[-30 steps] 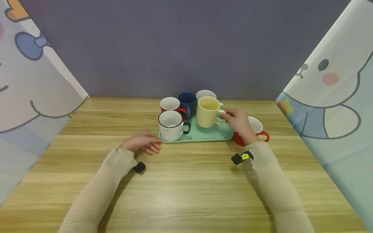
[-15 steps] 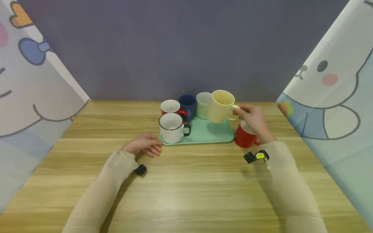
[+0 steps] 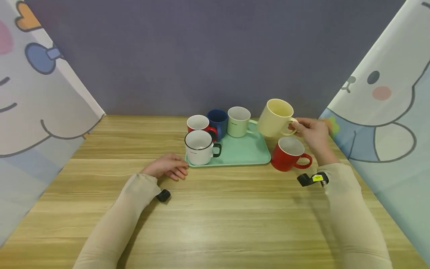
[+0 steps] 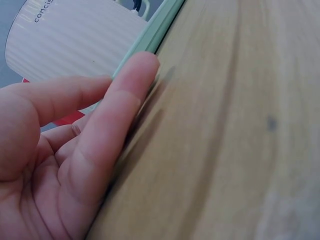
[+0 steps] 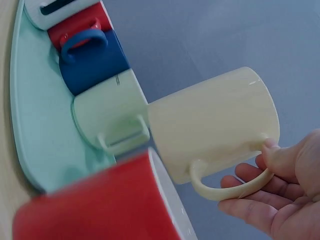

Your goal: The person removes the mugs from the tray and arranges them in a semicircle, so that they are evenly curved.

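Note:
My right hand (image 3: 314, 134) pinches the handle of a pale yellow mug (image 5: 215, 122), held tilted in the air at the back right of the table. Below it stands a red mug (image 3: 283, 158) with a white inside, just off the tray's right end. My left hand (image 3: 168, 166) has thumb and finger at the front left corner of the mint green tray (image 3: 240, 155), pinching its rim (image 4: 160, 30). On that tray are a white ribbed mug (image 3: 198, 153) with a black rim, a red mug (image 3: 196, 123), a dark blue mug (image 3: 217, 121) and a pale green mug (image 3: 237, 121).
A wooden table (image 3: 215, 216) spreads in front of the tray. A grey panel (image 3: 201, 56) rises behind it, and cartoon-printed cloths (image 3: 386, 112) flank both sides.
My right hand has carried the yellow mug rightward from over the tray to above its right end. The pale green mug and the front red mug show more fully. My left hand stays put.

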Available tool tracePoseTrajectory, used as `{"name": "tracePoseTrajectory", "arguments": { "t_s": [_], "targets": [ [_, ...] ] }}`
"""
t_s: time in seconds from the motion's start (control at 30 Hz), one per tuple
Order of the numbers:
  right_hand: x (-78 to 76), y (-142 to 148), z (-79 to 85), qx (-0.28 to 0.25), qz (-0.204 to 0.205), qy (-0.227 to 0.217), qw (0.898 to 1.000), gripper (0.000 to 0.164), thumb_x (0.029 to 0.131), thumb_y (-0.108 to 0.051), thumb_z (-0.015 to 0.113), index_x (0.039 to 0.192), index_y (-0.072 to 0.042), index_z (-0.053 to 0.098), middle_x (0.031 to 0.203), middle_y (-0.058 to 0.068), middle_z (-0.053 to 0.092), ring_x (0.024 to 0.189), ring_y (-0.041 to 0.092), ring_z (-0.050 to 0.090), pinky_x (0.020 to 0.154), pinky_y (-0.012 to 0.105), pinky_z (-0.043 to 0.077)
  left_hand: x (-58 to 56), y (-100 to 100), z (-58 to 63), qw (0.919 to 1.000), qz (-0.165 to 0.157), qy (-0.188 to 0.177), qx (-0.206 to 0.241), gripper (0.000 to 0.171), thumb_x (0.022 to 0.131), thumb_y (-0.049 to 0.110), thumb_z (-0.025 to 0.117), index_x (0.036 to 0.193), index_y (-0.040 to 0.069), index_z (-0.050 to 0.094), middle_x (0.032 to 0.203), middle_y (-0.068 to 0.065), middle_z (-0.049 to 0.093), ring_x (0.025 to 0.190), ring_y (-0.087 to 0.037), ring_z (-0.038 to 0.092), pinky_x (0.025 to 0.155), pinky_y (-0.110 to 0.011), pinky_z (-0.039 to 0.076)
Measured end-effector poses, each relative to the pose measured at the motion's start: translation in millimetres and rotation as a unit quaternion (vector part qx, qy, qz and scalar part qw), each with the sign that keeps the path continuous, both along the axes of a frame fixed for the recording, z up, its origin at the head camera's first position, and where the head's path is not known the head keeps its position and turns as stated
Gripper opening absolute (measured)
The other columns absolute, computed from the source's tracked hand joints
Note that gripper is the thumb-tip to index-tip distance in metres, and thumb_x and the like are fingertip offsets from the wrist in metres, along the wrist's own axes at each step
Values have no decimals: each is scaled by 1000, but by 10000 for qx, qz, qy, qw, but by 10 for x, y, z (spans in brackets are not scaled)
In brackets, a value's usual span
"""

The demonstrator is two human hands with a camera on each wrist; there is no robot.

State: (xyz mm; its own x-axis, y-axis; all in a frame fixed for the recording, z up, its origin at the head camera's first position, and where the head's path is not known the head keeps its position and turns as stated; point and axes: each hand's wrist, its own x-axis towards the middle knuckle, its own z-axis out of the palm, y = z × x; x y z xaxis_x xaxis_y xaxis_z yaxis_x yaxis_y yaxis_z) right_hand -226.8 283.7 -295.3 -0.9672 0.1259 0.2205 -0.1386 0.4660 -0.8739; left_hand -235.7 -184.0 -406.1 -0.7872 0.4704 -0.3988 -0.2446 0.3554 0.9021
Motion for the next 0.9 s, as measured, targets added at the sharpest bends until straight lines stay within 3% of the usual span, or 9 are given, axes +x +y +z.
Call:
{"name": "tracePoseTrajectory", "arguments": {
  "t_s": [0.23,0.4,0.6,0.9],
  "targets": [
    [0,241,-73,100,-7,38,9999,39,102,-13,56,125,19,56,79,-25,62,78,-8,61,70,10,51,44,11,-35,10000,69,-50,12,22,100,16,59,103,-4,66,81,-7,72,71,-16,72,61,-29,58],
    [-28,410,-173,99,-76,52,9999,39,102,-14,57,121,19,57,93,-14,54,80,-8,61,70,10,52,40,7,-40,9999,139,-24,-11,22,100,16,58,103,-4,66,81,-7,72,71,-16,72,61,-29,58],
    [-4,572,-344,-178,-111,-143,9997,28,101,-10,57,114,15,61,77,-25,64,74,-10,63,66,10,52,22,35,-14,10000,92,20,-18,25,99,18,60,107,-5,65,82,-8,72,72,-16,71,63,-30,59],
    [15,612,-522,-15,-67,-192,9998,39,102,-9,56,122,25,52,75,-25,64,72,-10,61,67,11,52,29,31,-4,9999,101,25,-5,25,100,17,59,106,-6,65,80,-7,71,70,-15,71,61,-29,58]
  ]
}}
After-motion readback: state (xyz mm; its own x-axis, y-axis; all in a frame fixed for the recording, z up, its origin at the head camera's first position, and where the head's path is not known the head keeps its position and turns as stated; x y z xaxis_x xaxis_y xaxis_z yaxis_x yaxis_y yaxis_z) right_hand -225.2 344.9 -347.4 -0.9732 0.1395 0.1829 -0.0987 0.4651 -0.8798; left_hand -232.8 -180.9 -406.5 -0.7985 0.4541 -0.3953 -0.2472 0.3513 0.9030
